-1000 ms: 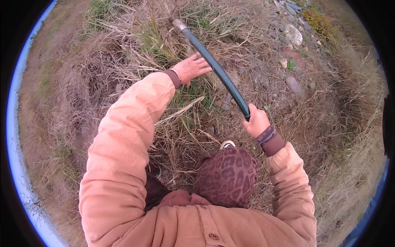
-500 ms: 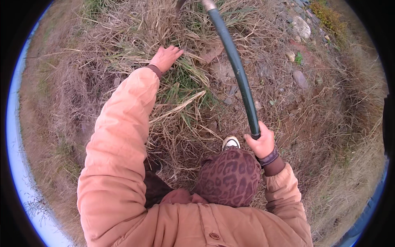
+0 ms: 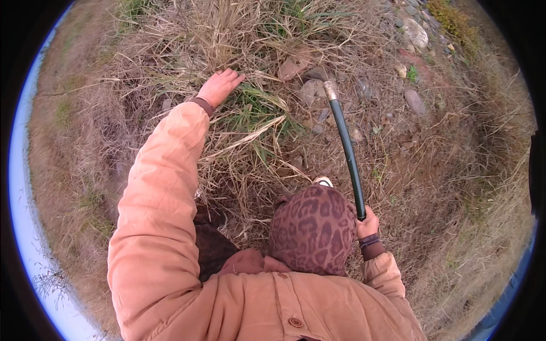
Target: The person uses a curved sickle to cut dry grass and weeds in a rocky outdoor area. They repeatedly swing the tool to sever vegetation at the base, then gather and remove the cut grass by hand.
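Note:
My right hand (image 3: 367,222), low on the right, is closed round the end of a long-handled sickle (image 3: 348,153). Its dark green handle slants up and slightly left to a pale metal collar, and a dark blade lies beyond, near the stones. Farther ahead on the left, my left hand (image 3: 220,87) rests with fingers stretched out on a clump of dry and green grass (image 3: 250,102). The blade is to the right of that hand, apart from it. Some long pale stalks lie flattened between the clump and my knees.
Stones (image 3: 415,34) are scattered over bare soil at the far right. A flat reddish rock (image 3: 296,63) lies beyond the grass clump. Dry grass spreads over both sides of the slope. My patterned knee (image 3: 313,227) and a white-toed shoe (image 3: 323,181) are close in.
My right hand has drawn the sickle back toward me, bringing its blade from the top edge to beside the stones. My left hand has shifted slightly left and nearer, its fingers less spread.

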`<state>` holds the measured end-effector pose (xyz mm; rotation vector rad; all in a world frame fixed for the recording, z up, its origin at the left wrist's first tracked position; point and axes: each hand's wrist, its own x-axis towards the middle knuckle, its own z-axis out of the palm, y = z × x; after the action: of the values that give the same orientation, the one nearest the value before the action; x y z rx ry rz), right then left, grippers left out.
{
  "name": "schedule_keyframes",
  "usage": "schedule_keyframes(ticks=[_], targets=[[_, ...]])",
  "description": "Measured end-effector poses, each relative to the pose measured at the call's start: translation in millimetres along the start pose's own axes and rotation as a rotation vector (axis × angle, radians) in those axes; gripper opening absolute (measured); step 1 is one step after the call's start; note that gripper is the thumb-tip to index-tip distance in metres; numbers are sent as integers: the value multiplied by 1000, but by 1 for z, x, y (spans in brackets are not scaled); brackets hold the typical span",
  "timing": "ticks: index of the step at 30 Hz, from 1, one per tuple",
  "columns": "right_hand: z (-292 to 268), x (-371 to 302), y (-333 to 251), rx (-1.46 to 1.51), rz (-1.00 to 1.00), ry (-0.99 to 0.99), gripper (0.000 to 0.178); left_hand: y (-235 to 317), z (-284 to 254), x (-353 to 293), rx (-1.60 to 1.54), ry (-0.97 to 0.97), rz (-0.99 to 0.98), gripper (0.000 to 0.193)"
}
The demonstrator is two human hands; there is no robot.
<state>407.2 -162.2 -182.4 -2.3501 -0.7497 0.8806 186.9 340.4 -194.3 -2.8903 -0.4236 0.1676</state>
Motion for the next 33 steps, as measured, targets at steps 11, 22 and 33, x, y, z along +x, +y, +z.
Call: schedule_keyframes(ticks=[11, 22, 33], targets=[[70, 95, -11, -30, -105, -34, 27, 31, -15, -40, -79, -149, -169, 27], [82, 65, 40, -118, 35, -184, 41, 120, -38, -66, -190, -362, -383, 89], [104, 69, 42, 113, 30, -263, 43, 154, -1, -65, -182, -393, -478, 54]])
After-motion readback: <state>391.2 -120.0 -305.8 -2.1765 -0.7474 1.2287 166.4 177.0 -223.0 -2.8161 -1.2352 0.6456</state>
